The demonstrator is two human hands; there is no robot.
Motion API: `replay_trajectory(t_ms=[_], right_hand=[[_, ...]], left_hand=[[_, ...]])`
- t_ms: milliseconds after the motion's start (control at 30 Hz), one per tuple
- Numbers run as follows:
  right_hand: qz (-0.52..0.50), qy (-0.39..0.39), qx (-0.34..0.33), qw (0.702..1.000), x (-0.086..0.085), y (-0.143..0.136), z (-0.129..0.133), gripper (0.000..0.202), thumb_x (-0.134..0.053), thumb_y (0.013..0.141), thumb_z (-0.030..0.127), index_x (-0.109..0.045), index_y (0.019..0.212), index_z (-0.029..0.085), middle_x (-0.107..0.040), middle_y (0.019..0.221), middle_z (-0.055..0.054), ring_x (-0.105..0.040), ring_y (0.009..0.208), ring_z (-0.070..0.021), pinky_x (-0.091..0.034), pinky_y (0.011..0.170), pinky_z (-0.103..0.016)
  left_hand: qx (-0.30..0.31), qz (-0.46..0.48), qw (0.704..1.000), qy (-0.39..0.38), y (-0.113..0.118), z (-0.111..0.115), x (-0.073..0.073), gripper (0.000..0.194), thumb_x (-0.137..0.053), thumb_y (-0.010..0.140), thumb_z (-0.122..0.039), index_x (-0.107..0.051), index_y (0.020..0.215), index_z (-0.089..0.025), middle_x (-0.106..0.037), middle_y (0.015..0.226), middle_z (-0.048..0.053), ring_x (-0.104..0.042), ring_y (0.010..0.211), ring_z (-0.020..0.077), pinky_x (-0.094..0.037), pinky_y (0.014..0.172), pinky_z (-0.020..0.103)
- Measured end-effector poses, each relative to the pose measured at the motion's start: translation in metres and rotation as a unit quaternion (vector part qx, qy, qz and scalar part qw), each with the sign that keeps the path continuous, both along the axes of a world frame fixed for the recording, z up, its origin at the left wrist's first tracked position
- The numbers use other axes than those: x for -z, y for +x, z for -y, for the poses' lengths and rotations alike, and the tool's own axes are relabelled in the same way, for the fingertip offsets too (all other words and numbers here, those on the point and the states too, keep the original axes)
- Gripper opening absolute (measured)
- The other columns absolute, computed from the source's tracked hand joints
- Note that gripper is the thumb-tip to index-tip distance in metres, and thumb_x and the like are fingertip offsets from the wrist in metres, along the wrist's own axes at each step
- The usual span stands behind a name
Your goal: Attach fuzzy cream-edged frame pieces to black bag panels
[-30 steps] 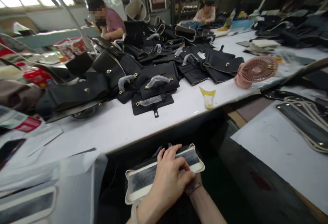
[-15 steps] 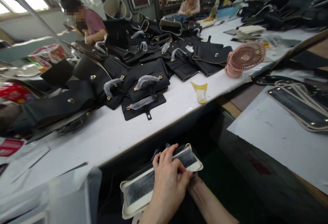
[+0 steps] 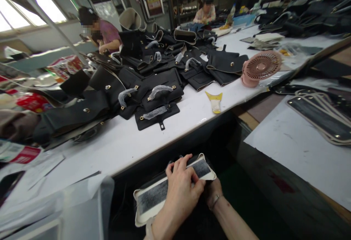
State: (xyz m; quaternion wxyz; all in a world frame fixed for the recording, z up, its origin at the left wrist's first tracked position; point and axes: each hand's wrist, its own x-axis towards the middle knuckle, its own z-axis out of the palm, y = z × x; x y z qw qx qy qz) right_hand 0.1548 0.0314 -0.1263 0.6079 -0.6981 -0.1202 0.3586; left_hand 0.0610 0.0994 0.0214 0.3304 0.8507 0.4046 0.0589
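Over my lap lies a black bag part (image 3: 152,198) with a dark grey panel and a raised cream rim, tilted up to the right. My left hand (image 3: 182,187) reaches across its middle, fingers over the far edge, thumb and forefinger brought together at the near edge. Beside the part's right end, my right hand (image 3: 214,190) is low and partly under it; its fingers are hidden behind the part and my left hand. A bracelet (image 3: 215,201) circles the right wrist.
The white table (image 3: 189,123) runs beyond my lap, holding black bag pieces (image 3: 161,75) with wrapped handles, a yellow template (image 3: 214,102) and a pink fan (image 3: 259,68). Straps (image 3: 319,117) lie at right, plastic sheeting (image 3: 79,203) at left. Two people (image 3: 109,35) sit across the table.
My right hand has moved slightly right and down, away from the left thumb, and its bracelet now shows. The left hand keeps its hold. The view has shifted a little.
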Motion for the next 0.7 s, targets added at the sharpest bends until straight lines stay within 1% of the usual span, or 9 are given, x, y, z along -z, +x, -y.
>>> replay_trajectory(t_ms=[67,133,167,200,267,333,433,533,700], right_hand=[[0.029,-0.040,0.032,0.998,-0.020,0.005,0.027,0.046,-0.045,0.094,0.057,-0.065,0.093,0.016,-0.068,0.078,-0.007,-0.066,0.070,-0.0220,-0.057,0.062,-0.036],[0.111,-0.043,0.037,0.992,-0.043,0.004,0.054,0.037,-0.054,0.091,0.052,-0.068,0.100,0.018,-0.071,0.097,-0.009,-0.067,0.088,-0.0253,-0.057,0.078,-0.038],[0.192,-0.018,0.020,0.981,-0.054,0.001,0.064,0.031,-0.057,0.091,0.046,-0.069,0.105,0.020,-0.070,0.107,-0.008,-0.066,0.098,-0.0248,-0.055,0.087,-0.036],[0.286,0.016,-0.006,0.958,-0.064,-0.003,0.072,0.027,-0.057,0.093,0.037,-0.068,0.112,0.021,-0.068,0.116,-0.007,-0.064,0.106,-0.0233,-0.053,0.094,-0.034],[0.470,0.083,-0.063,0.876,-0.075,-0.013,0.079,0.033,-0.052,0.095,0.020,-0.062,0.126,0.021,-0.062,0.127,-0.007,-0.060,0.117,-0.0204,-0.049,0.101,-0.031],[0.577,0.101,-0.097,0.804,-0.078,-0.020,0.078,0.046,-0.047,0.094,0.008,-0.051,0.139,0.018,-0.057,0.135,-0.010,-0.055,0.124,-0.0214,-0.048,0.102,-0.033],[0.656,0.066,-0.115,0.743,-0.072,-0.022,0.072,0.053,-0.045,0.094,0.008,-0.041,0.147,0.012,-0.053,0.139,-0.015,-0.048,0.130,-0.0279,-0.047,0.101,-0.043],[0.698,0.031,-0.125,0.705,-0.068,-0.018,0.069,0.056,-0.042,0.094,0.010,-0.036,0.150,0.011,-0.055,0.137,-0.015,-0.046,0.132,-0.0316,-0.045,0.100,-0.049],[0.724,0.018,-0.126,0.678,-0.071,-0.020,0.066,0.060,-0.044,0.093,0.010,-0.032,0.151,0.009,-0.057,0.133,-0.017,-0.047,0.129,-0.0332,-0.038,0.105,-0.051]], left_hand=[[0.003,0.006,1.000,0.007,-0.001,0.000,-0.001,0.012,-0.069,0.075,-0.019,-0.062,0.064,-0.019,-0.054,0.142,0.008,-0.043,0.133,0.0311,-0.023,0.108,0.059],[0.006,0.014,1.000,0.021,-0.003,0.001,-0.001,0.012,-0.069,0.075,-0.020,-0.063,0.065,-0.020,-0.055,0.141,0.009,-0.044,0.133,0.0301,-0.024,0.107,0.058],[0.008,0.018,0.999,0.028,-0.003,0.002,-0.001,0.011,-0.070,0.075,-0.020,-0.064,0.066,-0.020,-0.056,0.141,0.009,-0.045,0.133,0.0298,-0.024,0.107,0.058],[0.009,0.021,0.999,0.034,-0.004,0.002,-0.001,0.011,-0.070,0.076,-0.021,-0.064,0.066,-0.020,-0.056,0.141,0.010,-0.045,0.133,0.0295,-0.025,0.107,0.058],[0.009,0.026,0.999,0.042,-0.005,0.003,0.000,0.010,-0.070,0.076,-0.022,-0.065,0.068,-0.019,-0.056,0.141,0.011,-0.046,0.132,0.0293,-0.026,0.106,0.057],[0.009,0.030,0.998,0.046,-0.006,0.004,0.001,0.009,-0.070,0.075,-0.021,-0.064,0.068,-0.019,-0.056,0.141,0.012,-0.046,0.132,0.0289,-0.027,0.107,0.056],[0.010,0.032,0.998,0.053,-0.006,0.004,0.005,0.006,-0.068,0.074,-0.017,-0.064,0.070,-0.019,-0.055,0.142,0.012,-0.046,0.134,0.0281,-0.026,0.109,0.056],[0.021,0.036,0.998,0.053,-0.008,0.003,0.007,0.005,-0.064,0.075,-0.015,-0.063,0.077,-0.019,-0.056,0.141,0.013,-0.043,0.137,0.0266,-0.025,0.112,0.056],[0.033,0.053,0.994,0.090,-0.022,0.009,0.002,0.013,-0.061,0.079,-0.012,-0.063,0.087,-0.022,-0.050,0.145,0.009,-0.038,0.140,0.0272,-0.018,0.118,0.057]])
